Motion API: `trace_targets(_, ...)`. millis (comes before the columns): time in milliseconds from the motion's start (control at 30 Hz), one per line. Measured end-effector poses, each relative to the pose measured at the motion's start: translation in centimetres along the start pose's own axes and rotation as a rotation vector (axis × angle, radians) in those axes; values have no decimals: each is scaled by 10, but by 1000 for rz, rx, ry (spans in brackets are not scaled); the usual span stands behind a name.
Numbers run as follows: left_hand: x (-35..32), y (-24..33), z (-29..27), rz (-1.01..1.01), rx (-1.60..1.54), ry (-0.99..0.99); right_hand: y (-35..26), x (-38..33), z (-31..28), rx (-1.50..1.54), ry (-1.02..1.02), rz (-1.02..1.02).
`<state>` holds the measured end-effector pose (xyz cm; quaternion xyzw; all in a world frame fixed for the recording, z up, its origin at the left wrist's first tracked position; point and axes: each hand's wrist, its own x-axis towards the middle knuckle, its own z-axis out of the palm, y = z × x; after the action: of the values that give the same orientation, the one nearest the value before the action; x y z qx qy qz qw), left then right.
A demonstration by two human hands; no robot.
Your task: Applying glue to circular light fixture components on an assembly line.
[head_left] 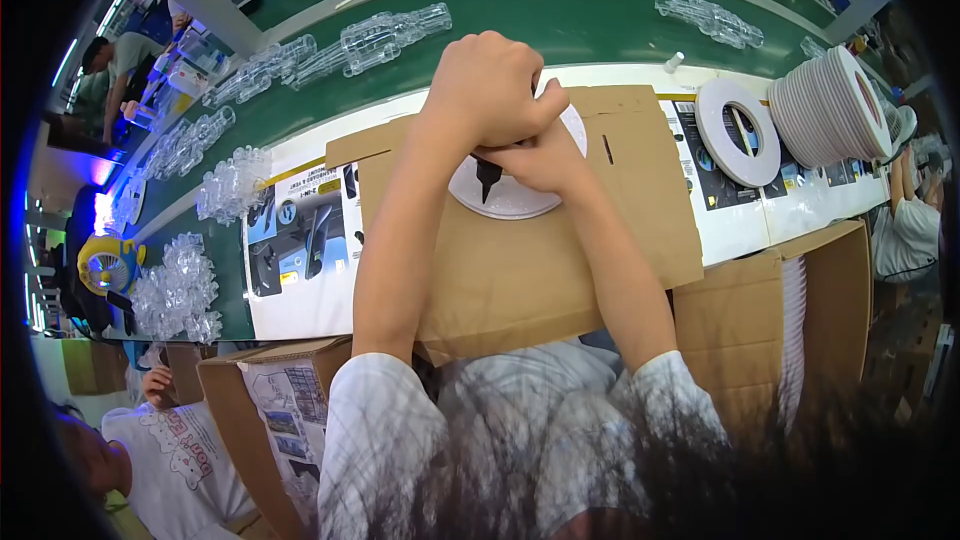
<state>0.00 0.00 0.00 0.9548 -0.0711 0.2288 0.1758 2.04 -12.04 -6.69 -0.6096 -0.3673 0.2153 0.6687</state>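
Observation:
My left hand (490, 85) is closed in a fist above my right hand (545, 155), and the two are close together. Whatever the left one grips is hidden. Out from under my right hand's curled fingers juts a black tapered piece (487, 178), its narrow end pointing down. Beneath both hands lies a glossy white disc (520, 205), partly covered by them. The disc rests on a brown cardboard sheet (510, 280) with slots cut in it. My forearms reach in from the lower edge on either side of the cardboard.
Clear plastic parts (385, 38) lie along the green bench (560, 15), with more heaped at left (175, 285). At right are a white ring (735, 130), a stack of white discs (825, 105) and an open carton (735, 320). A yellow fan (108, 265) and a person (170, 445) are at left.

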Motion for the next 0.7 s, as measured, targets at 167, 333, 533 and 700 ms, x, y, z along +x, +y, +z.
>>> trace_targets(167,2,-1,3,-37,7,-30,0,3,-5,-28,-32,40)
trace_targets(333,1,-5,7,-40,-9,-31,2,3,-5,4,-26,40)
trace_targets(533,2,-8,10,-45,5,-38,1,3,-5,5,-24,65)
trace_targets(700,2,-8,12,-38,8,-39,5,5,-6,27,-29,30)
